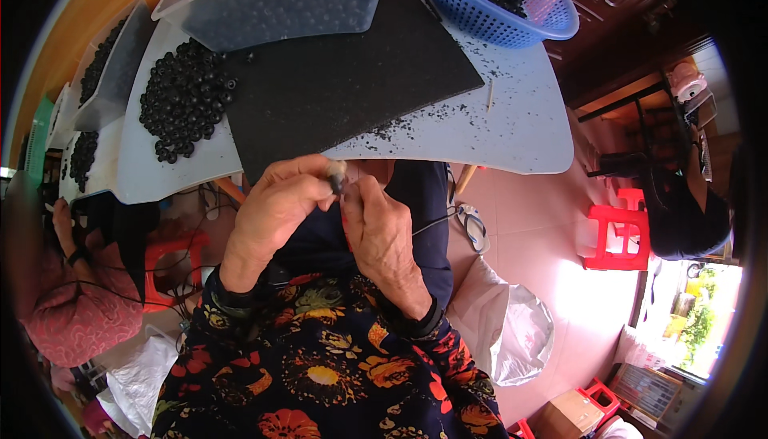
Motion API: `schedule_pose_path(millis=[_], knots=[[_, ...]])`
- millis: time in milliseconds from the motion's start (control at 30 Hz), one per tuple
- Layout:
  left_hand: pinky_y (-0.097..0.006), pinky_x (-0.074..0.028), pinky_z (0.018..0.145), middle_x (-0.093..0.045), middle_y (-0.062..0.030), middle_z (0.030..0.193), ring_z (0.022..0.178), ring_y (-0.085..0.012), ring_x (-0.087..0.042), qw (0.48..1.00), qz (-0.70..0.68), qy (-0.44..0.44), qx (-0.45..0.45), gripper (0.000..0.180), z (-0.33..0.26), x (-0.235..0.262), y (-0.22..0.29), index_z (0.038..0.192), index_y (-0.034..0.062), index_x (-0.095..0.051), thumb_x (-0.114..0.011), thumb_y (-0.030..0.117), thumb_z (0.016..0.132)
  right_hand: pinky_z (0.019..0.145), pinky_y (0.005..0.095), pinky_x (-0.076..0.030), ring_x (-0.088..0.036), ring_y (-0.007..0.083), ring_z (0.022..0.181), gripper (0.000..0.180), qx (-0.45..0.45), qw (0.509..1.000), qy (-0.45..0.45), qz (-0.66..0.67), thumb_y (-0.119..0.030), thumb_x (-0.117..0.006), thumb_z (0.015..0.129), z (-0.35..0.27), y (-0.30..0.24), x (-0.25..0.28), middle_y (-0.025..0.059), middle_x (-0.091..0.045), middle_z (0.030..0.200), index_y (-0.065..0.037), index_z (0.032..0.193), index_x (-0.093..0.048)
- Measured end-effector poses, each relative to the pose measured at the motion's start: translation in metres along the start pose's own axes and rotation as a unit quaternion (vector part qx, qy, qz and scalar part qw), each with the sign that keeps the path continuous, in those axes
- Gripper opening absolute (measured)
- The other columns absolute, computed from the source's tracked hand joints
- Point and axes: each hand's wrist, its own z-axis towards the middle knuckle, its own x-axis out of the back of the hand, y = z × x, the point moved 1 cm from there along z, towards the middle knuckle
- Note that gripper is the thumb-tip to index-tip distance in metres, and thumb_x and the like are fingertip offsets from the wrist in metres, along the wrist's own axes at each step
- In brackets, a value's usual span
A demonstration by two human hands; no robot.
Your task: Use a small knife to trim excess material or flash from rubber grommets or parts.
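Observation:
My left hand (276, 207) is closed, thumb and fingers pinching a small black ring-like part (336, 185) just off the table's near edge. Something pale covers the tip of one of its fingers. Close against the part, my right hand (382, 235) has its thumb and fingers pressed together; whatever they hold is hidden. Beyond my hands a black mat (352, 71) lies on the pale table (520, 119). A heap of similar small black parts (188, 99), some showing holes, sits left of the mat.
A translucent bin (280, 7) and a blue perforated basket (512, 29), both with black parts, stand at the back. Black crumbs and a thin stick (490, 95) lie on the right. Another person sits at left. White sack (520, 335) and red stool (616, 237) stand on the floor.

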Motion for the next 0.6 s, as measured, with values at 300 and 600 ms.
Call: schedule_pose_path(millis=[300,600], knots=[[-0.022,-0.043,0.077,-0.059,-0.002,0.091,0.085,-0.0071,-0.052,0.993,0.097,-0.039,-0.046,0.024,-0.004,0.0,0.004,0.102,-0.0052,-0.062,-0.055,0.0,0.08,0.047,0.0271,-0.037,-0.047,0.0098,0.05,0.023,-0.134,0.968,-0.044,0.209,-0.017,-0.048,0.096,0.002,0.013,0.013,0.0047,-0.052,0.058,0.002,0.085,-0.055],[-0.021,-0.045,0.079,-0.061,-0.0034,0.098,0.088,-0.0067,-0.054,0.993,0.089,-0.019,-0.079,0.026,-0.011,0.003,-0.004,0.108,-0.0049,-0.061,-0.057,0.002,0.083,0.05,0.0225,-0.03,-0.033,0.0043,0.056,0.025,-0.125,0.935,-0.066,0.325,-0.025,-0.054,0.096,0.004,-0.01,0.009,-0.0044,-0.041,0.061,-0.002,0.087,-0.056]])
